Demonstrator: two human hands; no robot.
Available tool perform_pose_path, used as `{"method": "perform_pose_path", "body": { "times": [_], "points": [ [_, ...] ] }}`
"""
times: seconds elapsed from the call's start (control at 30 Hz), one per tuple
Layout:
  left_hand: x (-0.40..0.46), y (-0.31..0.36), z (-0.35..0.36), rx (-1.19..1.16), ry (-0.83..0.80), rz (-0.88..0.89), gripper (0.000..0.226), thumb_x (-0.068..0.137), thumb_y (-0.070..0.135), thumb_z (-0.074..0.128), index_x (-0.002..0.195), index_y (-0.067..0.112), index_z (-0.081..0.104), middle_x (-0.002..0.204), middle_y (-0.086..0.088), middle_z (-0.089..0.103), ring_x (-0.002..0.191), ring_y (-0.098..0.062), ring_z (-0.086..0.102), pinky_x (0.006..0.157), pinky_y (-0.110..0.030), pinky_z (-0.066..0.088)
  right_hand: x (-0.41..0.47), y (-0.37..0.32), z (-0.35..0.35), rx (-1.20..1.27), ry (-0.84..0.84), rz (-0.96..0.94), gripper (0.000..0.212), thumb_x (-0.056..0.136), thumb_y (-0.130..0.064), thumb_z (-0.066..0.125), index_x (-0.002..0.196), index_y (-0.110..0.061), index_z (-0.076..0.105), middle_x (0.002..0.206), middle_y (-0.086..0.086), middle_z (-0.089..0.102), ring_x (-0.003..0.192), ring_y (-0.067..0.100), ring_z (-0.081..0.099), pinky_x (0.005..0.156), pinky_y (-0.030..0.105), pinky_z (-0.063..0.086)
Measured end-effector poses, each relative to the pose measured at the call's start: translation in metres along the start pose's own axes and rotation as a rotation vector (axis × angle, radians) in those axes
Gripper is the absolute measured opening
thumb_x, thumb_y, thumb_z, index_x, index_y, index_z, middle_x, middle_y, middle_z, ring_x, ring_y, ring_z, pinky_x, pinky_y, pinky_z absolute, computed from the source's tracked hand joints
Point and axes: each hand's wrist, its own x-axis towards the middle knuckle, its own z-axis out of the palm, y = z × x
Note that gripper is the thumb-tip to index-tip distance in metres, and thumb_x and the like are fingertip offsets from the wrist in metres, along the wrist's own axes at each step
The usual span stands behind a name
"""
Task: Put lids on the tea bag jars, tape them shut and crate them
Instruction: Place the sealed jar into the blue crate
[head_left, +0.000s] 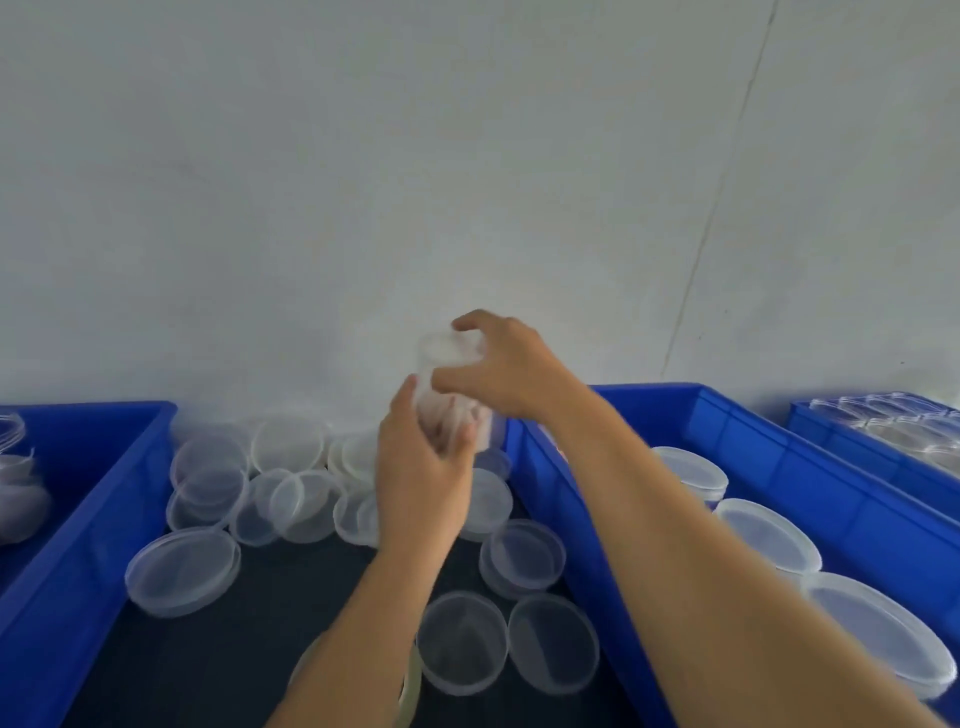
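One clear jar (451, 400) is held up in front of the pale wall (363, 182), above the dark surface (249, 649). It is gripped round its lower body by the left hand (421, 467), fingers curled about it. A clear lid (445, 347) is held at the jar's mouth by the right hand (498, 366), thumb and fingertips bent round its rim. Pinkish contents are seen through the jar wall, too blurred to be told apart.

Three blue crates are counted. In the left crate (78, 519), clear containers are glimpsed at the frame's edge; their number cannot be told. In the right crate (779, 447), three lidded jars (769, 535) are seen from above, set in a row along its length. In the far right crate (841, 441), several clear open jars (883, 415) are packed side by side, only partly in view.

On the surface between the left and right crates, roughly fifteen loose lids (182, 569) are scattered and overlapped, most heaped against the wall; an exact count is prevented by blur. A roll of tape (410, 691) is partly hidden beneath the left forearm.
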Motion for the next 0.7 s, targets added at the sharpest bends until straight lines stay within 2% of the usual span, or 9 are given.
{"method": "perform_pose_path", "body": {
  "times": [0.07,0.17,0.27,0.33,0.43,0.53,0.63,0.7],
  "points": [
    [0.029,-0.003,0.030,-0.006,-0.114,0.006,0.073,0.103,0.034,0.068,0.165,0.028,0.031,0.156,0.005,0.052,0.140,-0.013,0.053,0.114,-0.036,0.048,0.023,0.023,-0.018,-0.029,0.079,0.064,0.088,0.067,-0.052,0.078,0.148,-0.034,0.049,0.139,0.003,0.046,0.117,0.024,0.052,0.086,0.033,0.044],
    [0.068,-0.009,0.067,0.004,-0.298,-0.019,0.069,0.104,0.010,0.056,0.165,0.029,0.032,0.154,0.004,0.054,0.140,-0.014,0.054,0.113,-0.029,0.044,0.052,0.060,-0.036,-0.057,0.160,0.132,0.089,0.071,-0.046,0.078,0.152,-0.031,0.045,0.143,0.006,0.043,0.122,0.028,0.052,0.089,0.034,0.043],
    [0.094,-0.012,0.092,-0.016,-0.392,-0.061,0.070,0.101,-0.001,0.045,0.163,0.030,0.037,0.153,0.001,0.056,0.138,-0.016,0.056,0.117,-0.034,0.045,0.069,0.091,-0.040,-0.068,0.191,0.153,0.090,0.074,-0.044,0.078,0.154,-0.028,0.042,0.148,0.008,0.041,0.121,0.028,0.052,0.090,0.034,0.043],
    [0.102,-0.014,0.104,-0.024,-0.423,-0.072,0.071,0.099,-0.003,0.042,0.162,0.029,0.040,0.149,0.000,0.058,0.136,-0.016,0.057,0.118,-0.040,0.046,0.076,0.107,-0.038,-0.058,0.215,0.169,0.088,0.077,-0.044,0.077,0.155,-0.027,0.041,0.150,0.009,0.040,0.123,0.028,0.052,0.092,0.035,0.043],
    [0.104,-0.021,0.115,-0.014,-0.429,-0.055,0.066,0.094,-0.007,0.041,0.149,0.028,0.053,0.138,0.003,0.064,0.129,-0.014,0.060,0.114,-0.041,0.049,0.079,0.122,-0.034,0.010,0.251,0.199,0.083,0.077,-0.046,0.072,0.153,-0.027,0.043,0.150,0.007,0.040,0.121,0.027,0.053,0.091,0.037,0.046],
    [0.104,-0.026,0.120,-0.024,-0.431,-0.069,0.066,0.092,-0.007,0.039,0.146,0.027,0.056,0.136,0.007,0.065,0.126,-0.012,0.062,0.108,-0.033,0.051,0.081,0.126,-0.036,-0.010,0.251,0.199,0.079,0.076,-0.047,0.069,0.150,-0.030,0.046,0.146,0.006,0.042,0.113,0.024,0.050,0.088,0.036,0.042],
    [0.100,-0.028,0.122,0.024,-0.471,-0.043,0.063,0.094,-0.003,0.040,0.145,0.031,0.056,0.134,0.012,0.064,0.118,-0.007,0.063,0.090,-0.019,0.050,0.081,0.127,-0.045,-0.120,0.217,0.205,0.078,0.075,-0.053,0.067,0.147,-0.030,0.048,0.140,0.005,0.045,0.108,0.026,0.050,0.083,0.036,0.040],
    [0.097,-0.027,0.120,0.080,-0.487,-0.013,0.061,0.095,0.001,0.046,0.146,0.033,0.054,0.132,0.015,0.062,0.121,-0.007,0.060,0.093,-0.023,0.046,0.079,0.128,-0.049,-0.101,0.201,0.239,0.081,0.071,-0.055,0.065,0.146,-0.029,0.049,0.138,0.005,0.046,0.112,0.027,0.052,0.083,0.036,0.041]
  ]
}}
